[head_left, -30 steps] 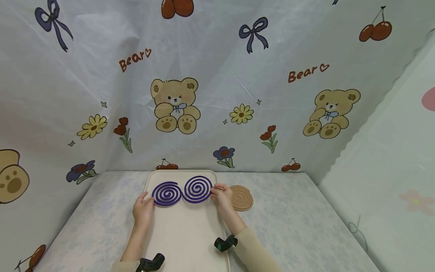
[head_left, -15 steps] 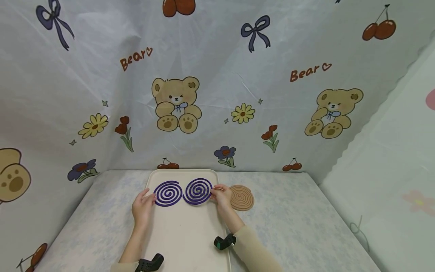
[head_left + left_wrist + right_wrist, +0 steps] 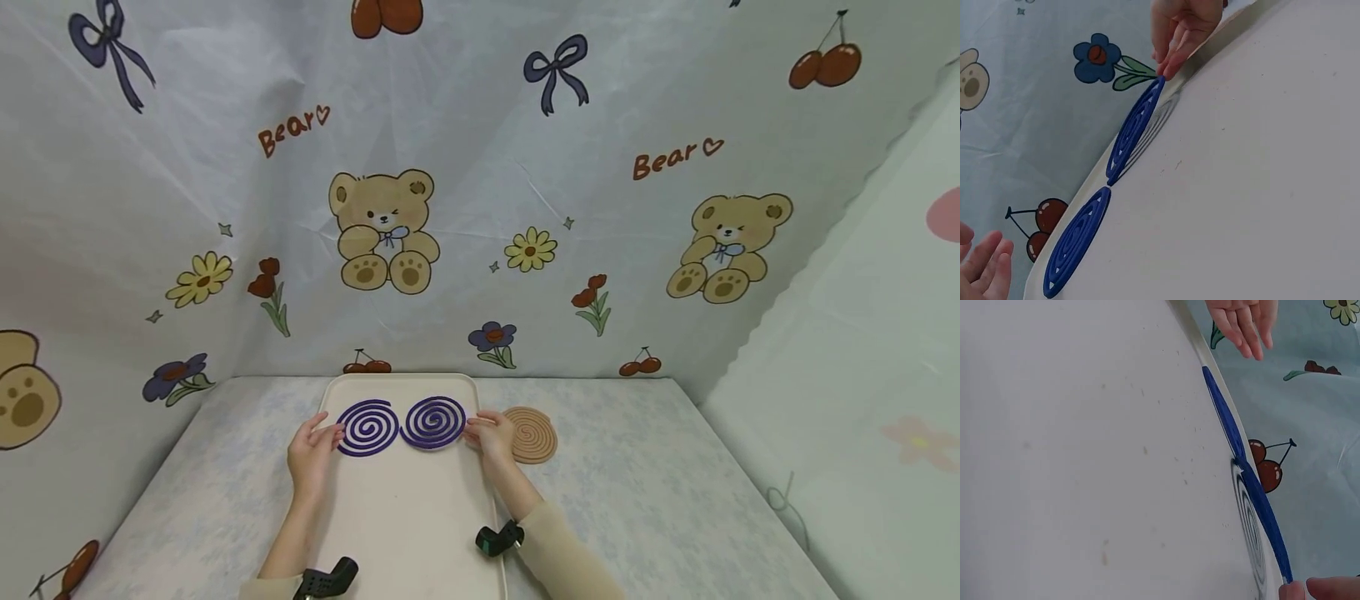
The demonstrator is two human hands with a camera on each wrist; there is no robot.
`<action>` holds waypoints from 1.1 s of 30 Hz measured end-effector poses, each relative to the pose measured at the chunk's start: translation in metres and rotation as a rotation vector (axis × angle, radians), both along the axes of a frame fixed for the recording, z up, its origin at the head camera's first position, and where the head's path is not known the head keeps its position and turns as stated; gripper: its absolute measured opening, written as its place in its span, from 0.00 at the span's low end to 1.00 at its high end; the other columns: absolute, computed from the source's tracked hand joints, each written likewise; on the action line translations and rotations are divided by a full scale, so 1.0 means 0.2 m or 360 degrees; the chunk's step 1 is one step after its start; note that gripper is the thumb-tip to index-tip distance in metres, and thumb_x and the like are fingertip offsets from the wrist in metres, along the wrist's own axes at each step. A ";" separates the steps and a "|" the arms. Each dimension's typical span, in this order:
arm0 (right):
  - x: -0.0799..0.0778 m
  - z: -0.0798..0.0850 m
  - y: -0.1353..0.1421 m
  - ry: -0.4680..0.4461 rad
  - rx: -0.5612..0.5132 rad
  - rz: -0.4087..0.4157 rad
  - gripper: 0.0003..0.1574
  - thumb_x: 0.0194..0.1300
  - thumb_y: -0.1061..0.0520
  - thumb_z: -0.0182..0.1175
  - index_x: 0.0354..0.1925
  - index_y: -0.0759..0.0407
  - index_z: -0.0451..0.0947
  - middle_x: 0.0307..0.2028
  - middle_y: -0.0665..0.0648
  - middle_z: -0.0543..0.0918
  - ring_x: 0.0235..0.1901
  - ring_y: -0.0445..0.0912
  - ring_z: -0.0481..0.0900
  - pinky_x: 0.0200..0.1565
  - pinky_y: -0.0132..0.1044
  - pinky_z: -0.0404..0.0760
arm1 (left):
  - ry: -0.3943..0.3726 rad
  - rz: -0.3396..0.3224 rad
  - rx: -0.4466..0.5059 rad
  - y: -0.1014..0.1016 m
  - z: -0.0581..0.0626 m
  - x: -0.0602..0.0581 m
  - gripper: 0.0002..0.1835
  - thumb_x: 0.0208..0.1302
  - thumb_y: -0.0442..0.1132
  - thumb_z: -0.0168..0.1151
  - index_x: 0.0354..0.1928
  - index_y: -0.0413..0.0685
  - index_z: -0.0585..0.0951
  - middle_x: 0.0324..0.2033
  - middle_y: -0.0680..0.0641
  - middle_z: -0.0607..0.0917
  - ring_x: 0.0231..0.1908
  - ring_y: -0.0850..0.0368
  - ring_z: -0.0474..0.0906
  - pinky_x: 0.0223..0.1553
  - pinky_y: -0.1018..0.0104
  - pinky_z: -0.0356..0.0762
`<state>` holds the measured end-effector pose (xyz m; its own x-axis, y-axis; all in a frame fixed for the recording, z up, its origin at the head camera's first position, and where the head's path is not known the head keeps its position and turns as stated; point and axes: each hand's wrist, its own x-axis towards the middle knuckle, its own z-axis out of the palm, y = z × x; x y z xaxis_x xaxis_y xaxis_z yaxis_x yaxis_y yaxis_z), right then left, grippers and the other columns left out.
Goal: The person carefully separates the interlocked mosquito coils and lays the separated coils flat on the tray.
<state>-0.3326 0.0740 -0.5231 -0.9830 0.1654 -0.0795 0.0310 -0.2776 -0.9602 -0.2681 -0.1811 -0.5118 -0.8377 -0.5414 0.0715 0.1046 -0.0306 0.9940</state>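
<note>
Two purple-blue mosquito coils lie side by side at the far end of a cream tray (image 3: 405, 517). My right hand (image 3: 491, 437) pinches the outer edge of the right coil (image 3: 433, 422). In the left wrist view that coil (image 3: 1135, 128) is tilted up, its shadow on the tray below. The left coil (image 3: 368, 427) rests flat, its edge meeting the other one. My left hand (image 3: 311, 454) hovers at its left side, fingers spread; the left wrist view shows a gap between this hand (image 3: 985, 269) and the coil (image 3: 1077, 244).
A brown coil (image 3: 534, 435) lies on the marbled table (image 3: 637, 500) just right of the tray, partly behind the right hand. Behind the table stands a wall sheet (image 3: 465, 167) printed with bears. A thin cord (image 3: 783, 504) hangs at the right.
The right coil has come down a little toward the tray, still pinched by my right hand. My left hand's fingers have drawn slightly away from the left coil.
</note>
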 end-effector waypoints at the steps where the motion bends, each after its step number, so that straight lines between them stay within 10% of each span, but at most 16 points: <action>1: -0.03 -0.04 0.01 0.0019 -0.0005 -0.0013 0.25 0.46 0.81 0.58 0.46 0.80 0.69 0.26 0.65 0.85 0.21 0.42 0.83 0.27 0.35 0.85 | -0.0006 -0.0004 0.0003 0.00 0.00 0.00 0.20 0.64 0.29 0.55 0.58 0.31 0.72 0.21 0.66 0.84 0.24 0.75 0.80 0.32 0.82 0.80; 5: -0.08 -0.17 0.07 0.0201 -0.0066 0.0031 0.21 0.45 0.78 0.64 0.41 0.76 0.72 0.27 0.67 0.86 0.22 0.46 0.85 0.27 0.39 0.86 | -0.0016 -0.0039 0.0026 0.04 0.02 -0.01 0.20 0.65 0.27 0.53 0.58 0.30 0.71 0.20 0.68 0.82 0.23 0.76 0.79 0.31 0.82 0.79; 17: 0.12 0.15 0.26 -0.0039 0.0005 -0.0082 0.16 0.55 0.76 0.59 0.44 0.78 0.71 0.23 0.52 0.83 0.23 0.38 0.81 0.27 0.28 0.83 | -0.0043 -0.0178 -0.0121 0.25 0.01 -0.07 0.17 0.64 0.28 0.54 0.55 0.31 0.74 0.33 0.40 0.88 0.24 0.73 0.80 0.33 0.80 0.81; 33: 0.05 0.01 0.53 0.0079 0.0046 -0.0382 0.15 0.56 0.73 0.61 0.43 0.75 0.73 0.23 0.51 0.82 0.23 0.37 0.81 0.31 0.29 0.83 | -0.0054 -0.0519 -0.0095 0.64 -0.01 -0.13 0.19 0.64 0.31 0.55 0.57 0.34 0.74 0.42 0.32 0.84 0.36 0.57 0.83 0.41 0.70 0.83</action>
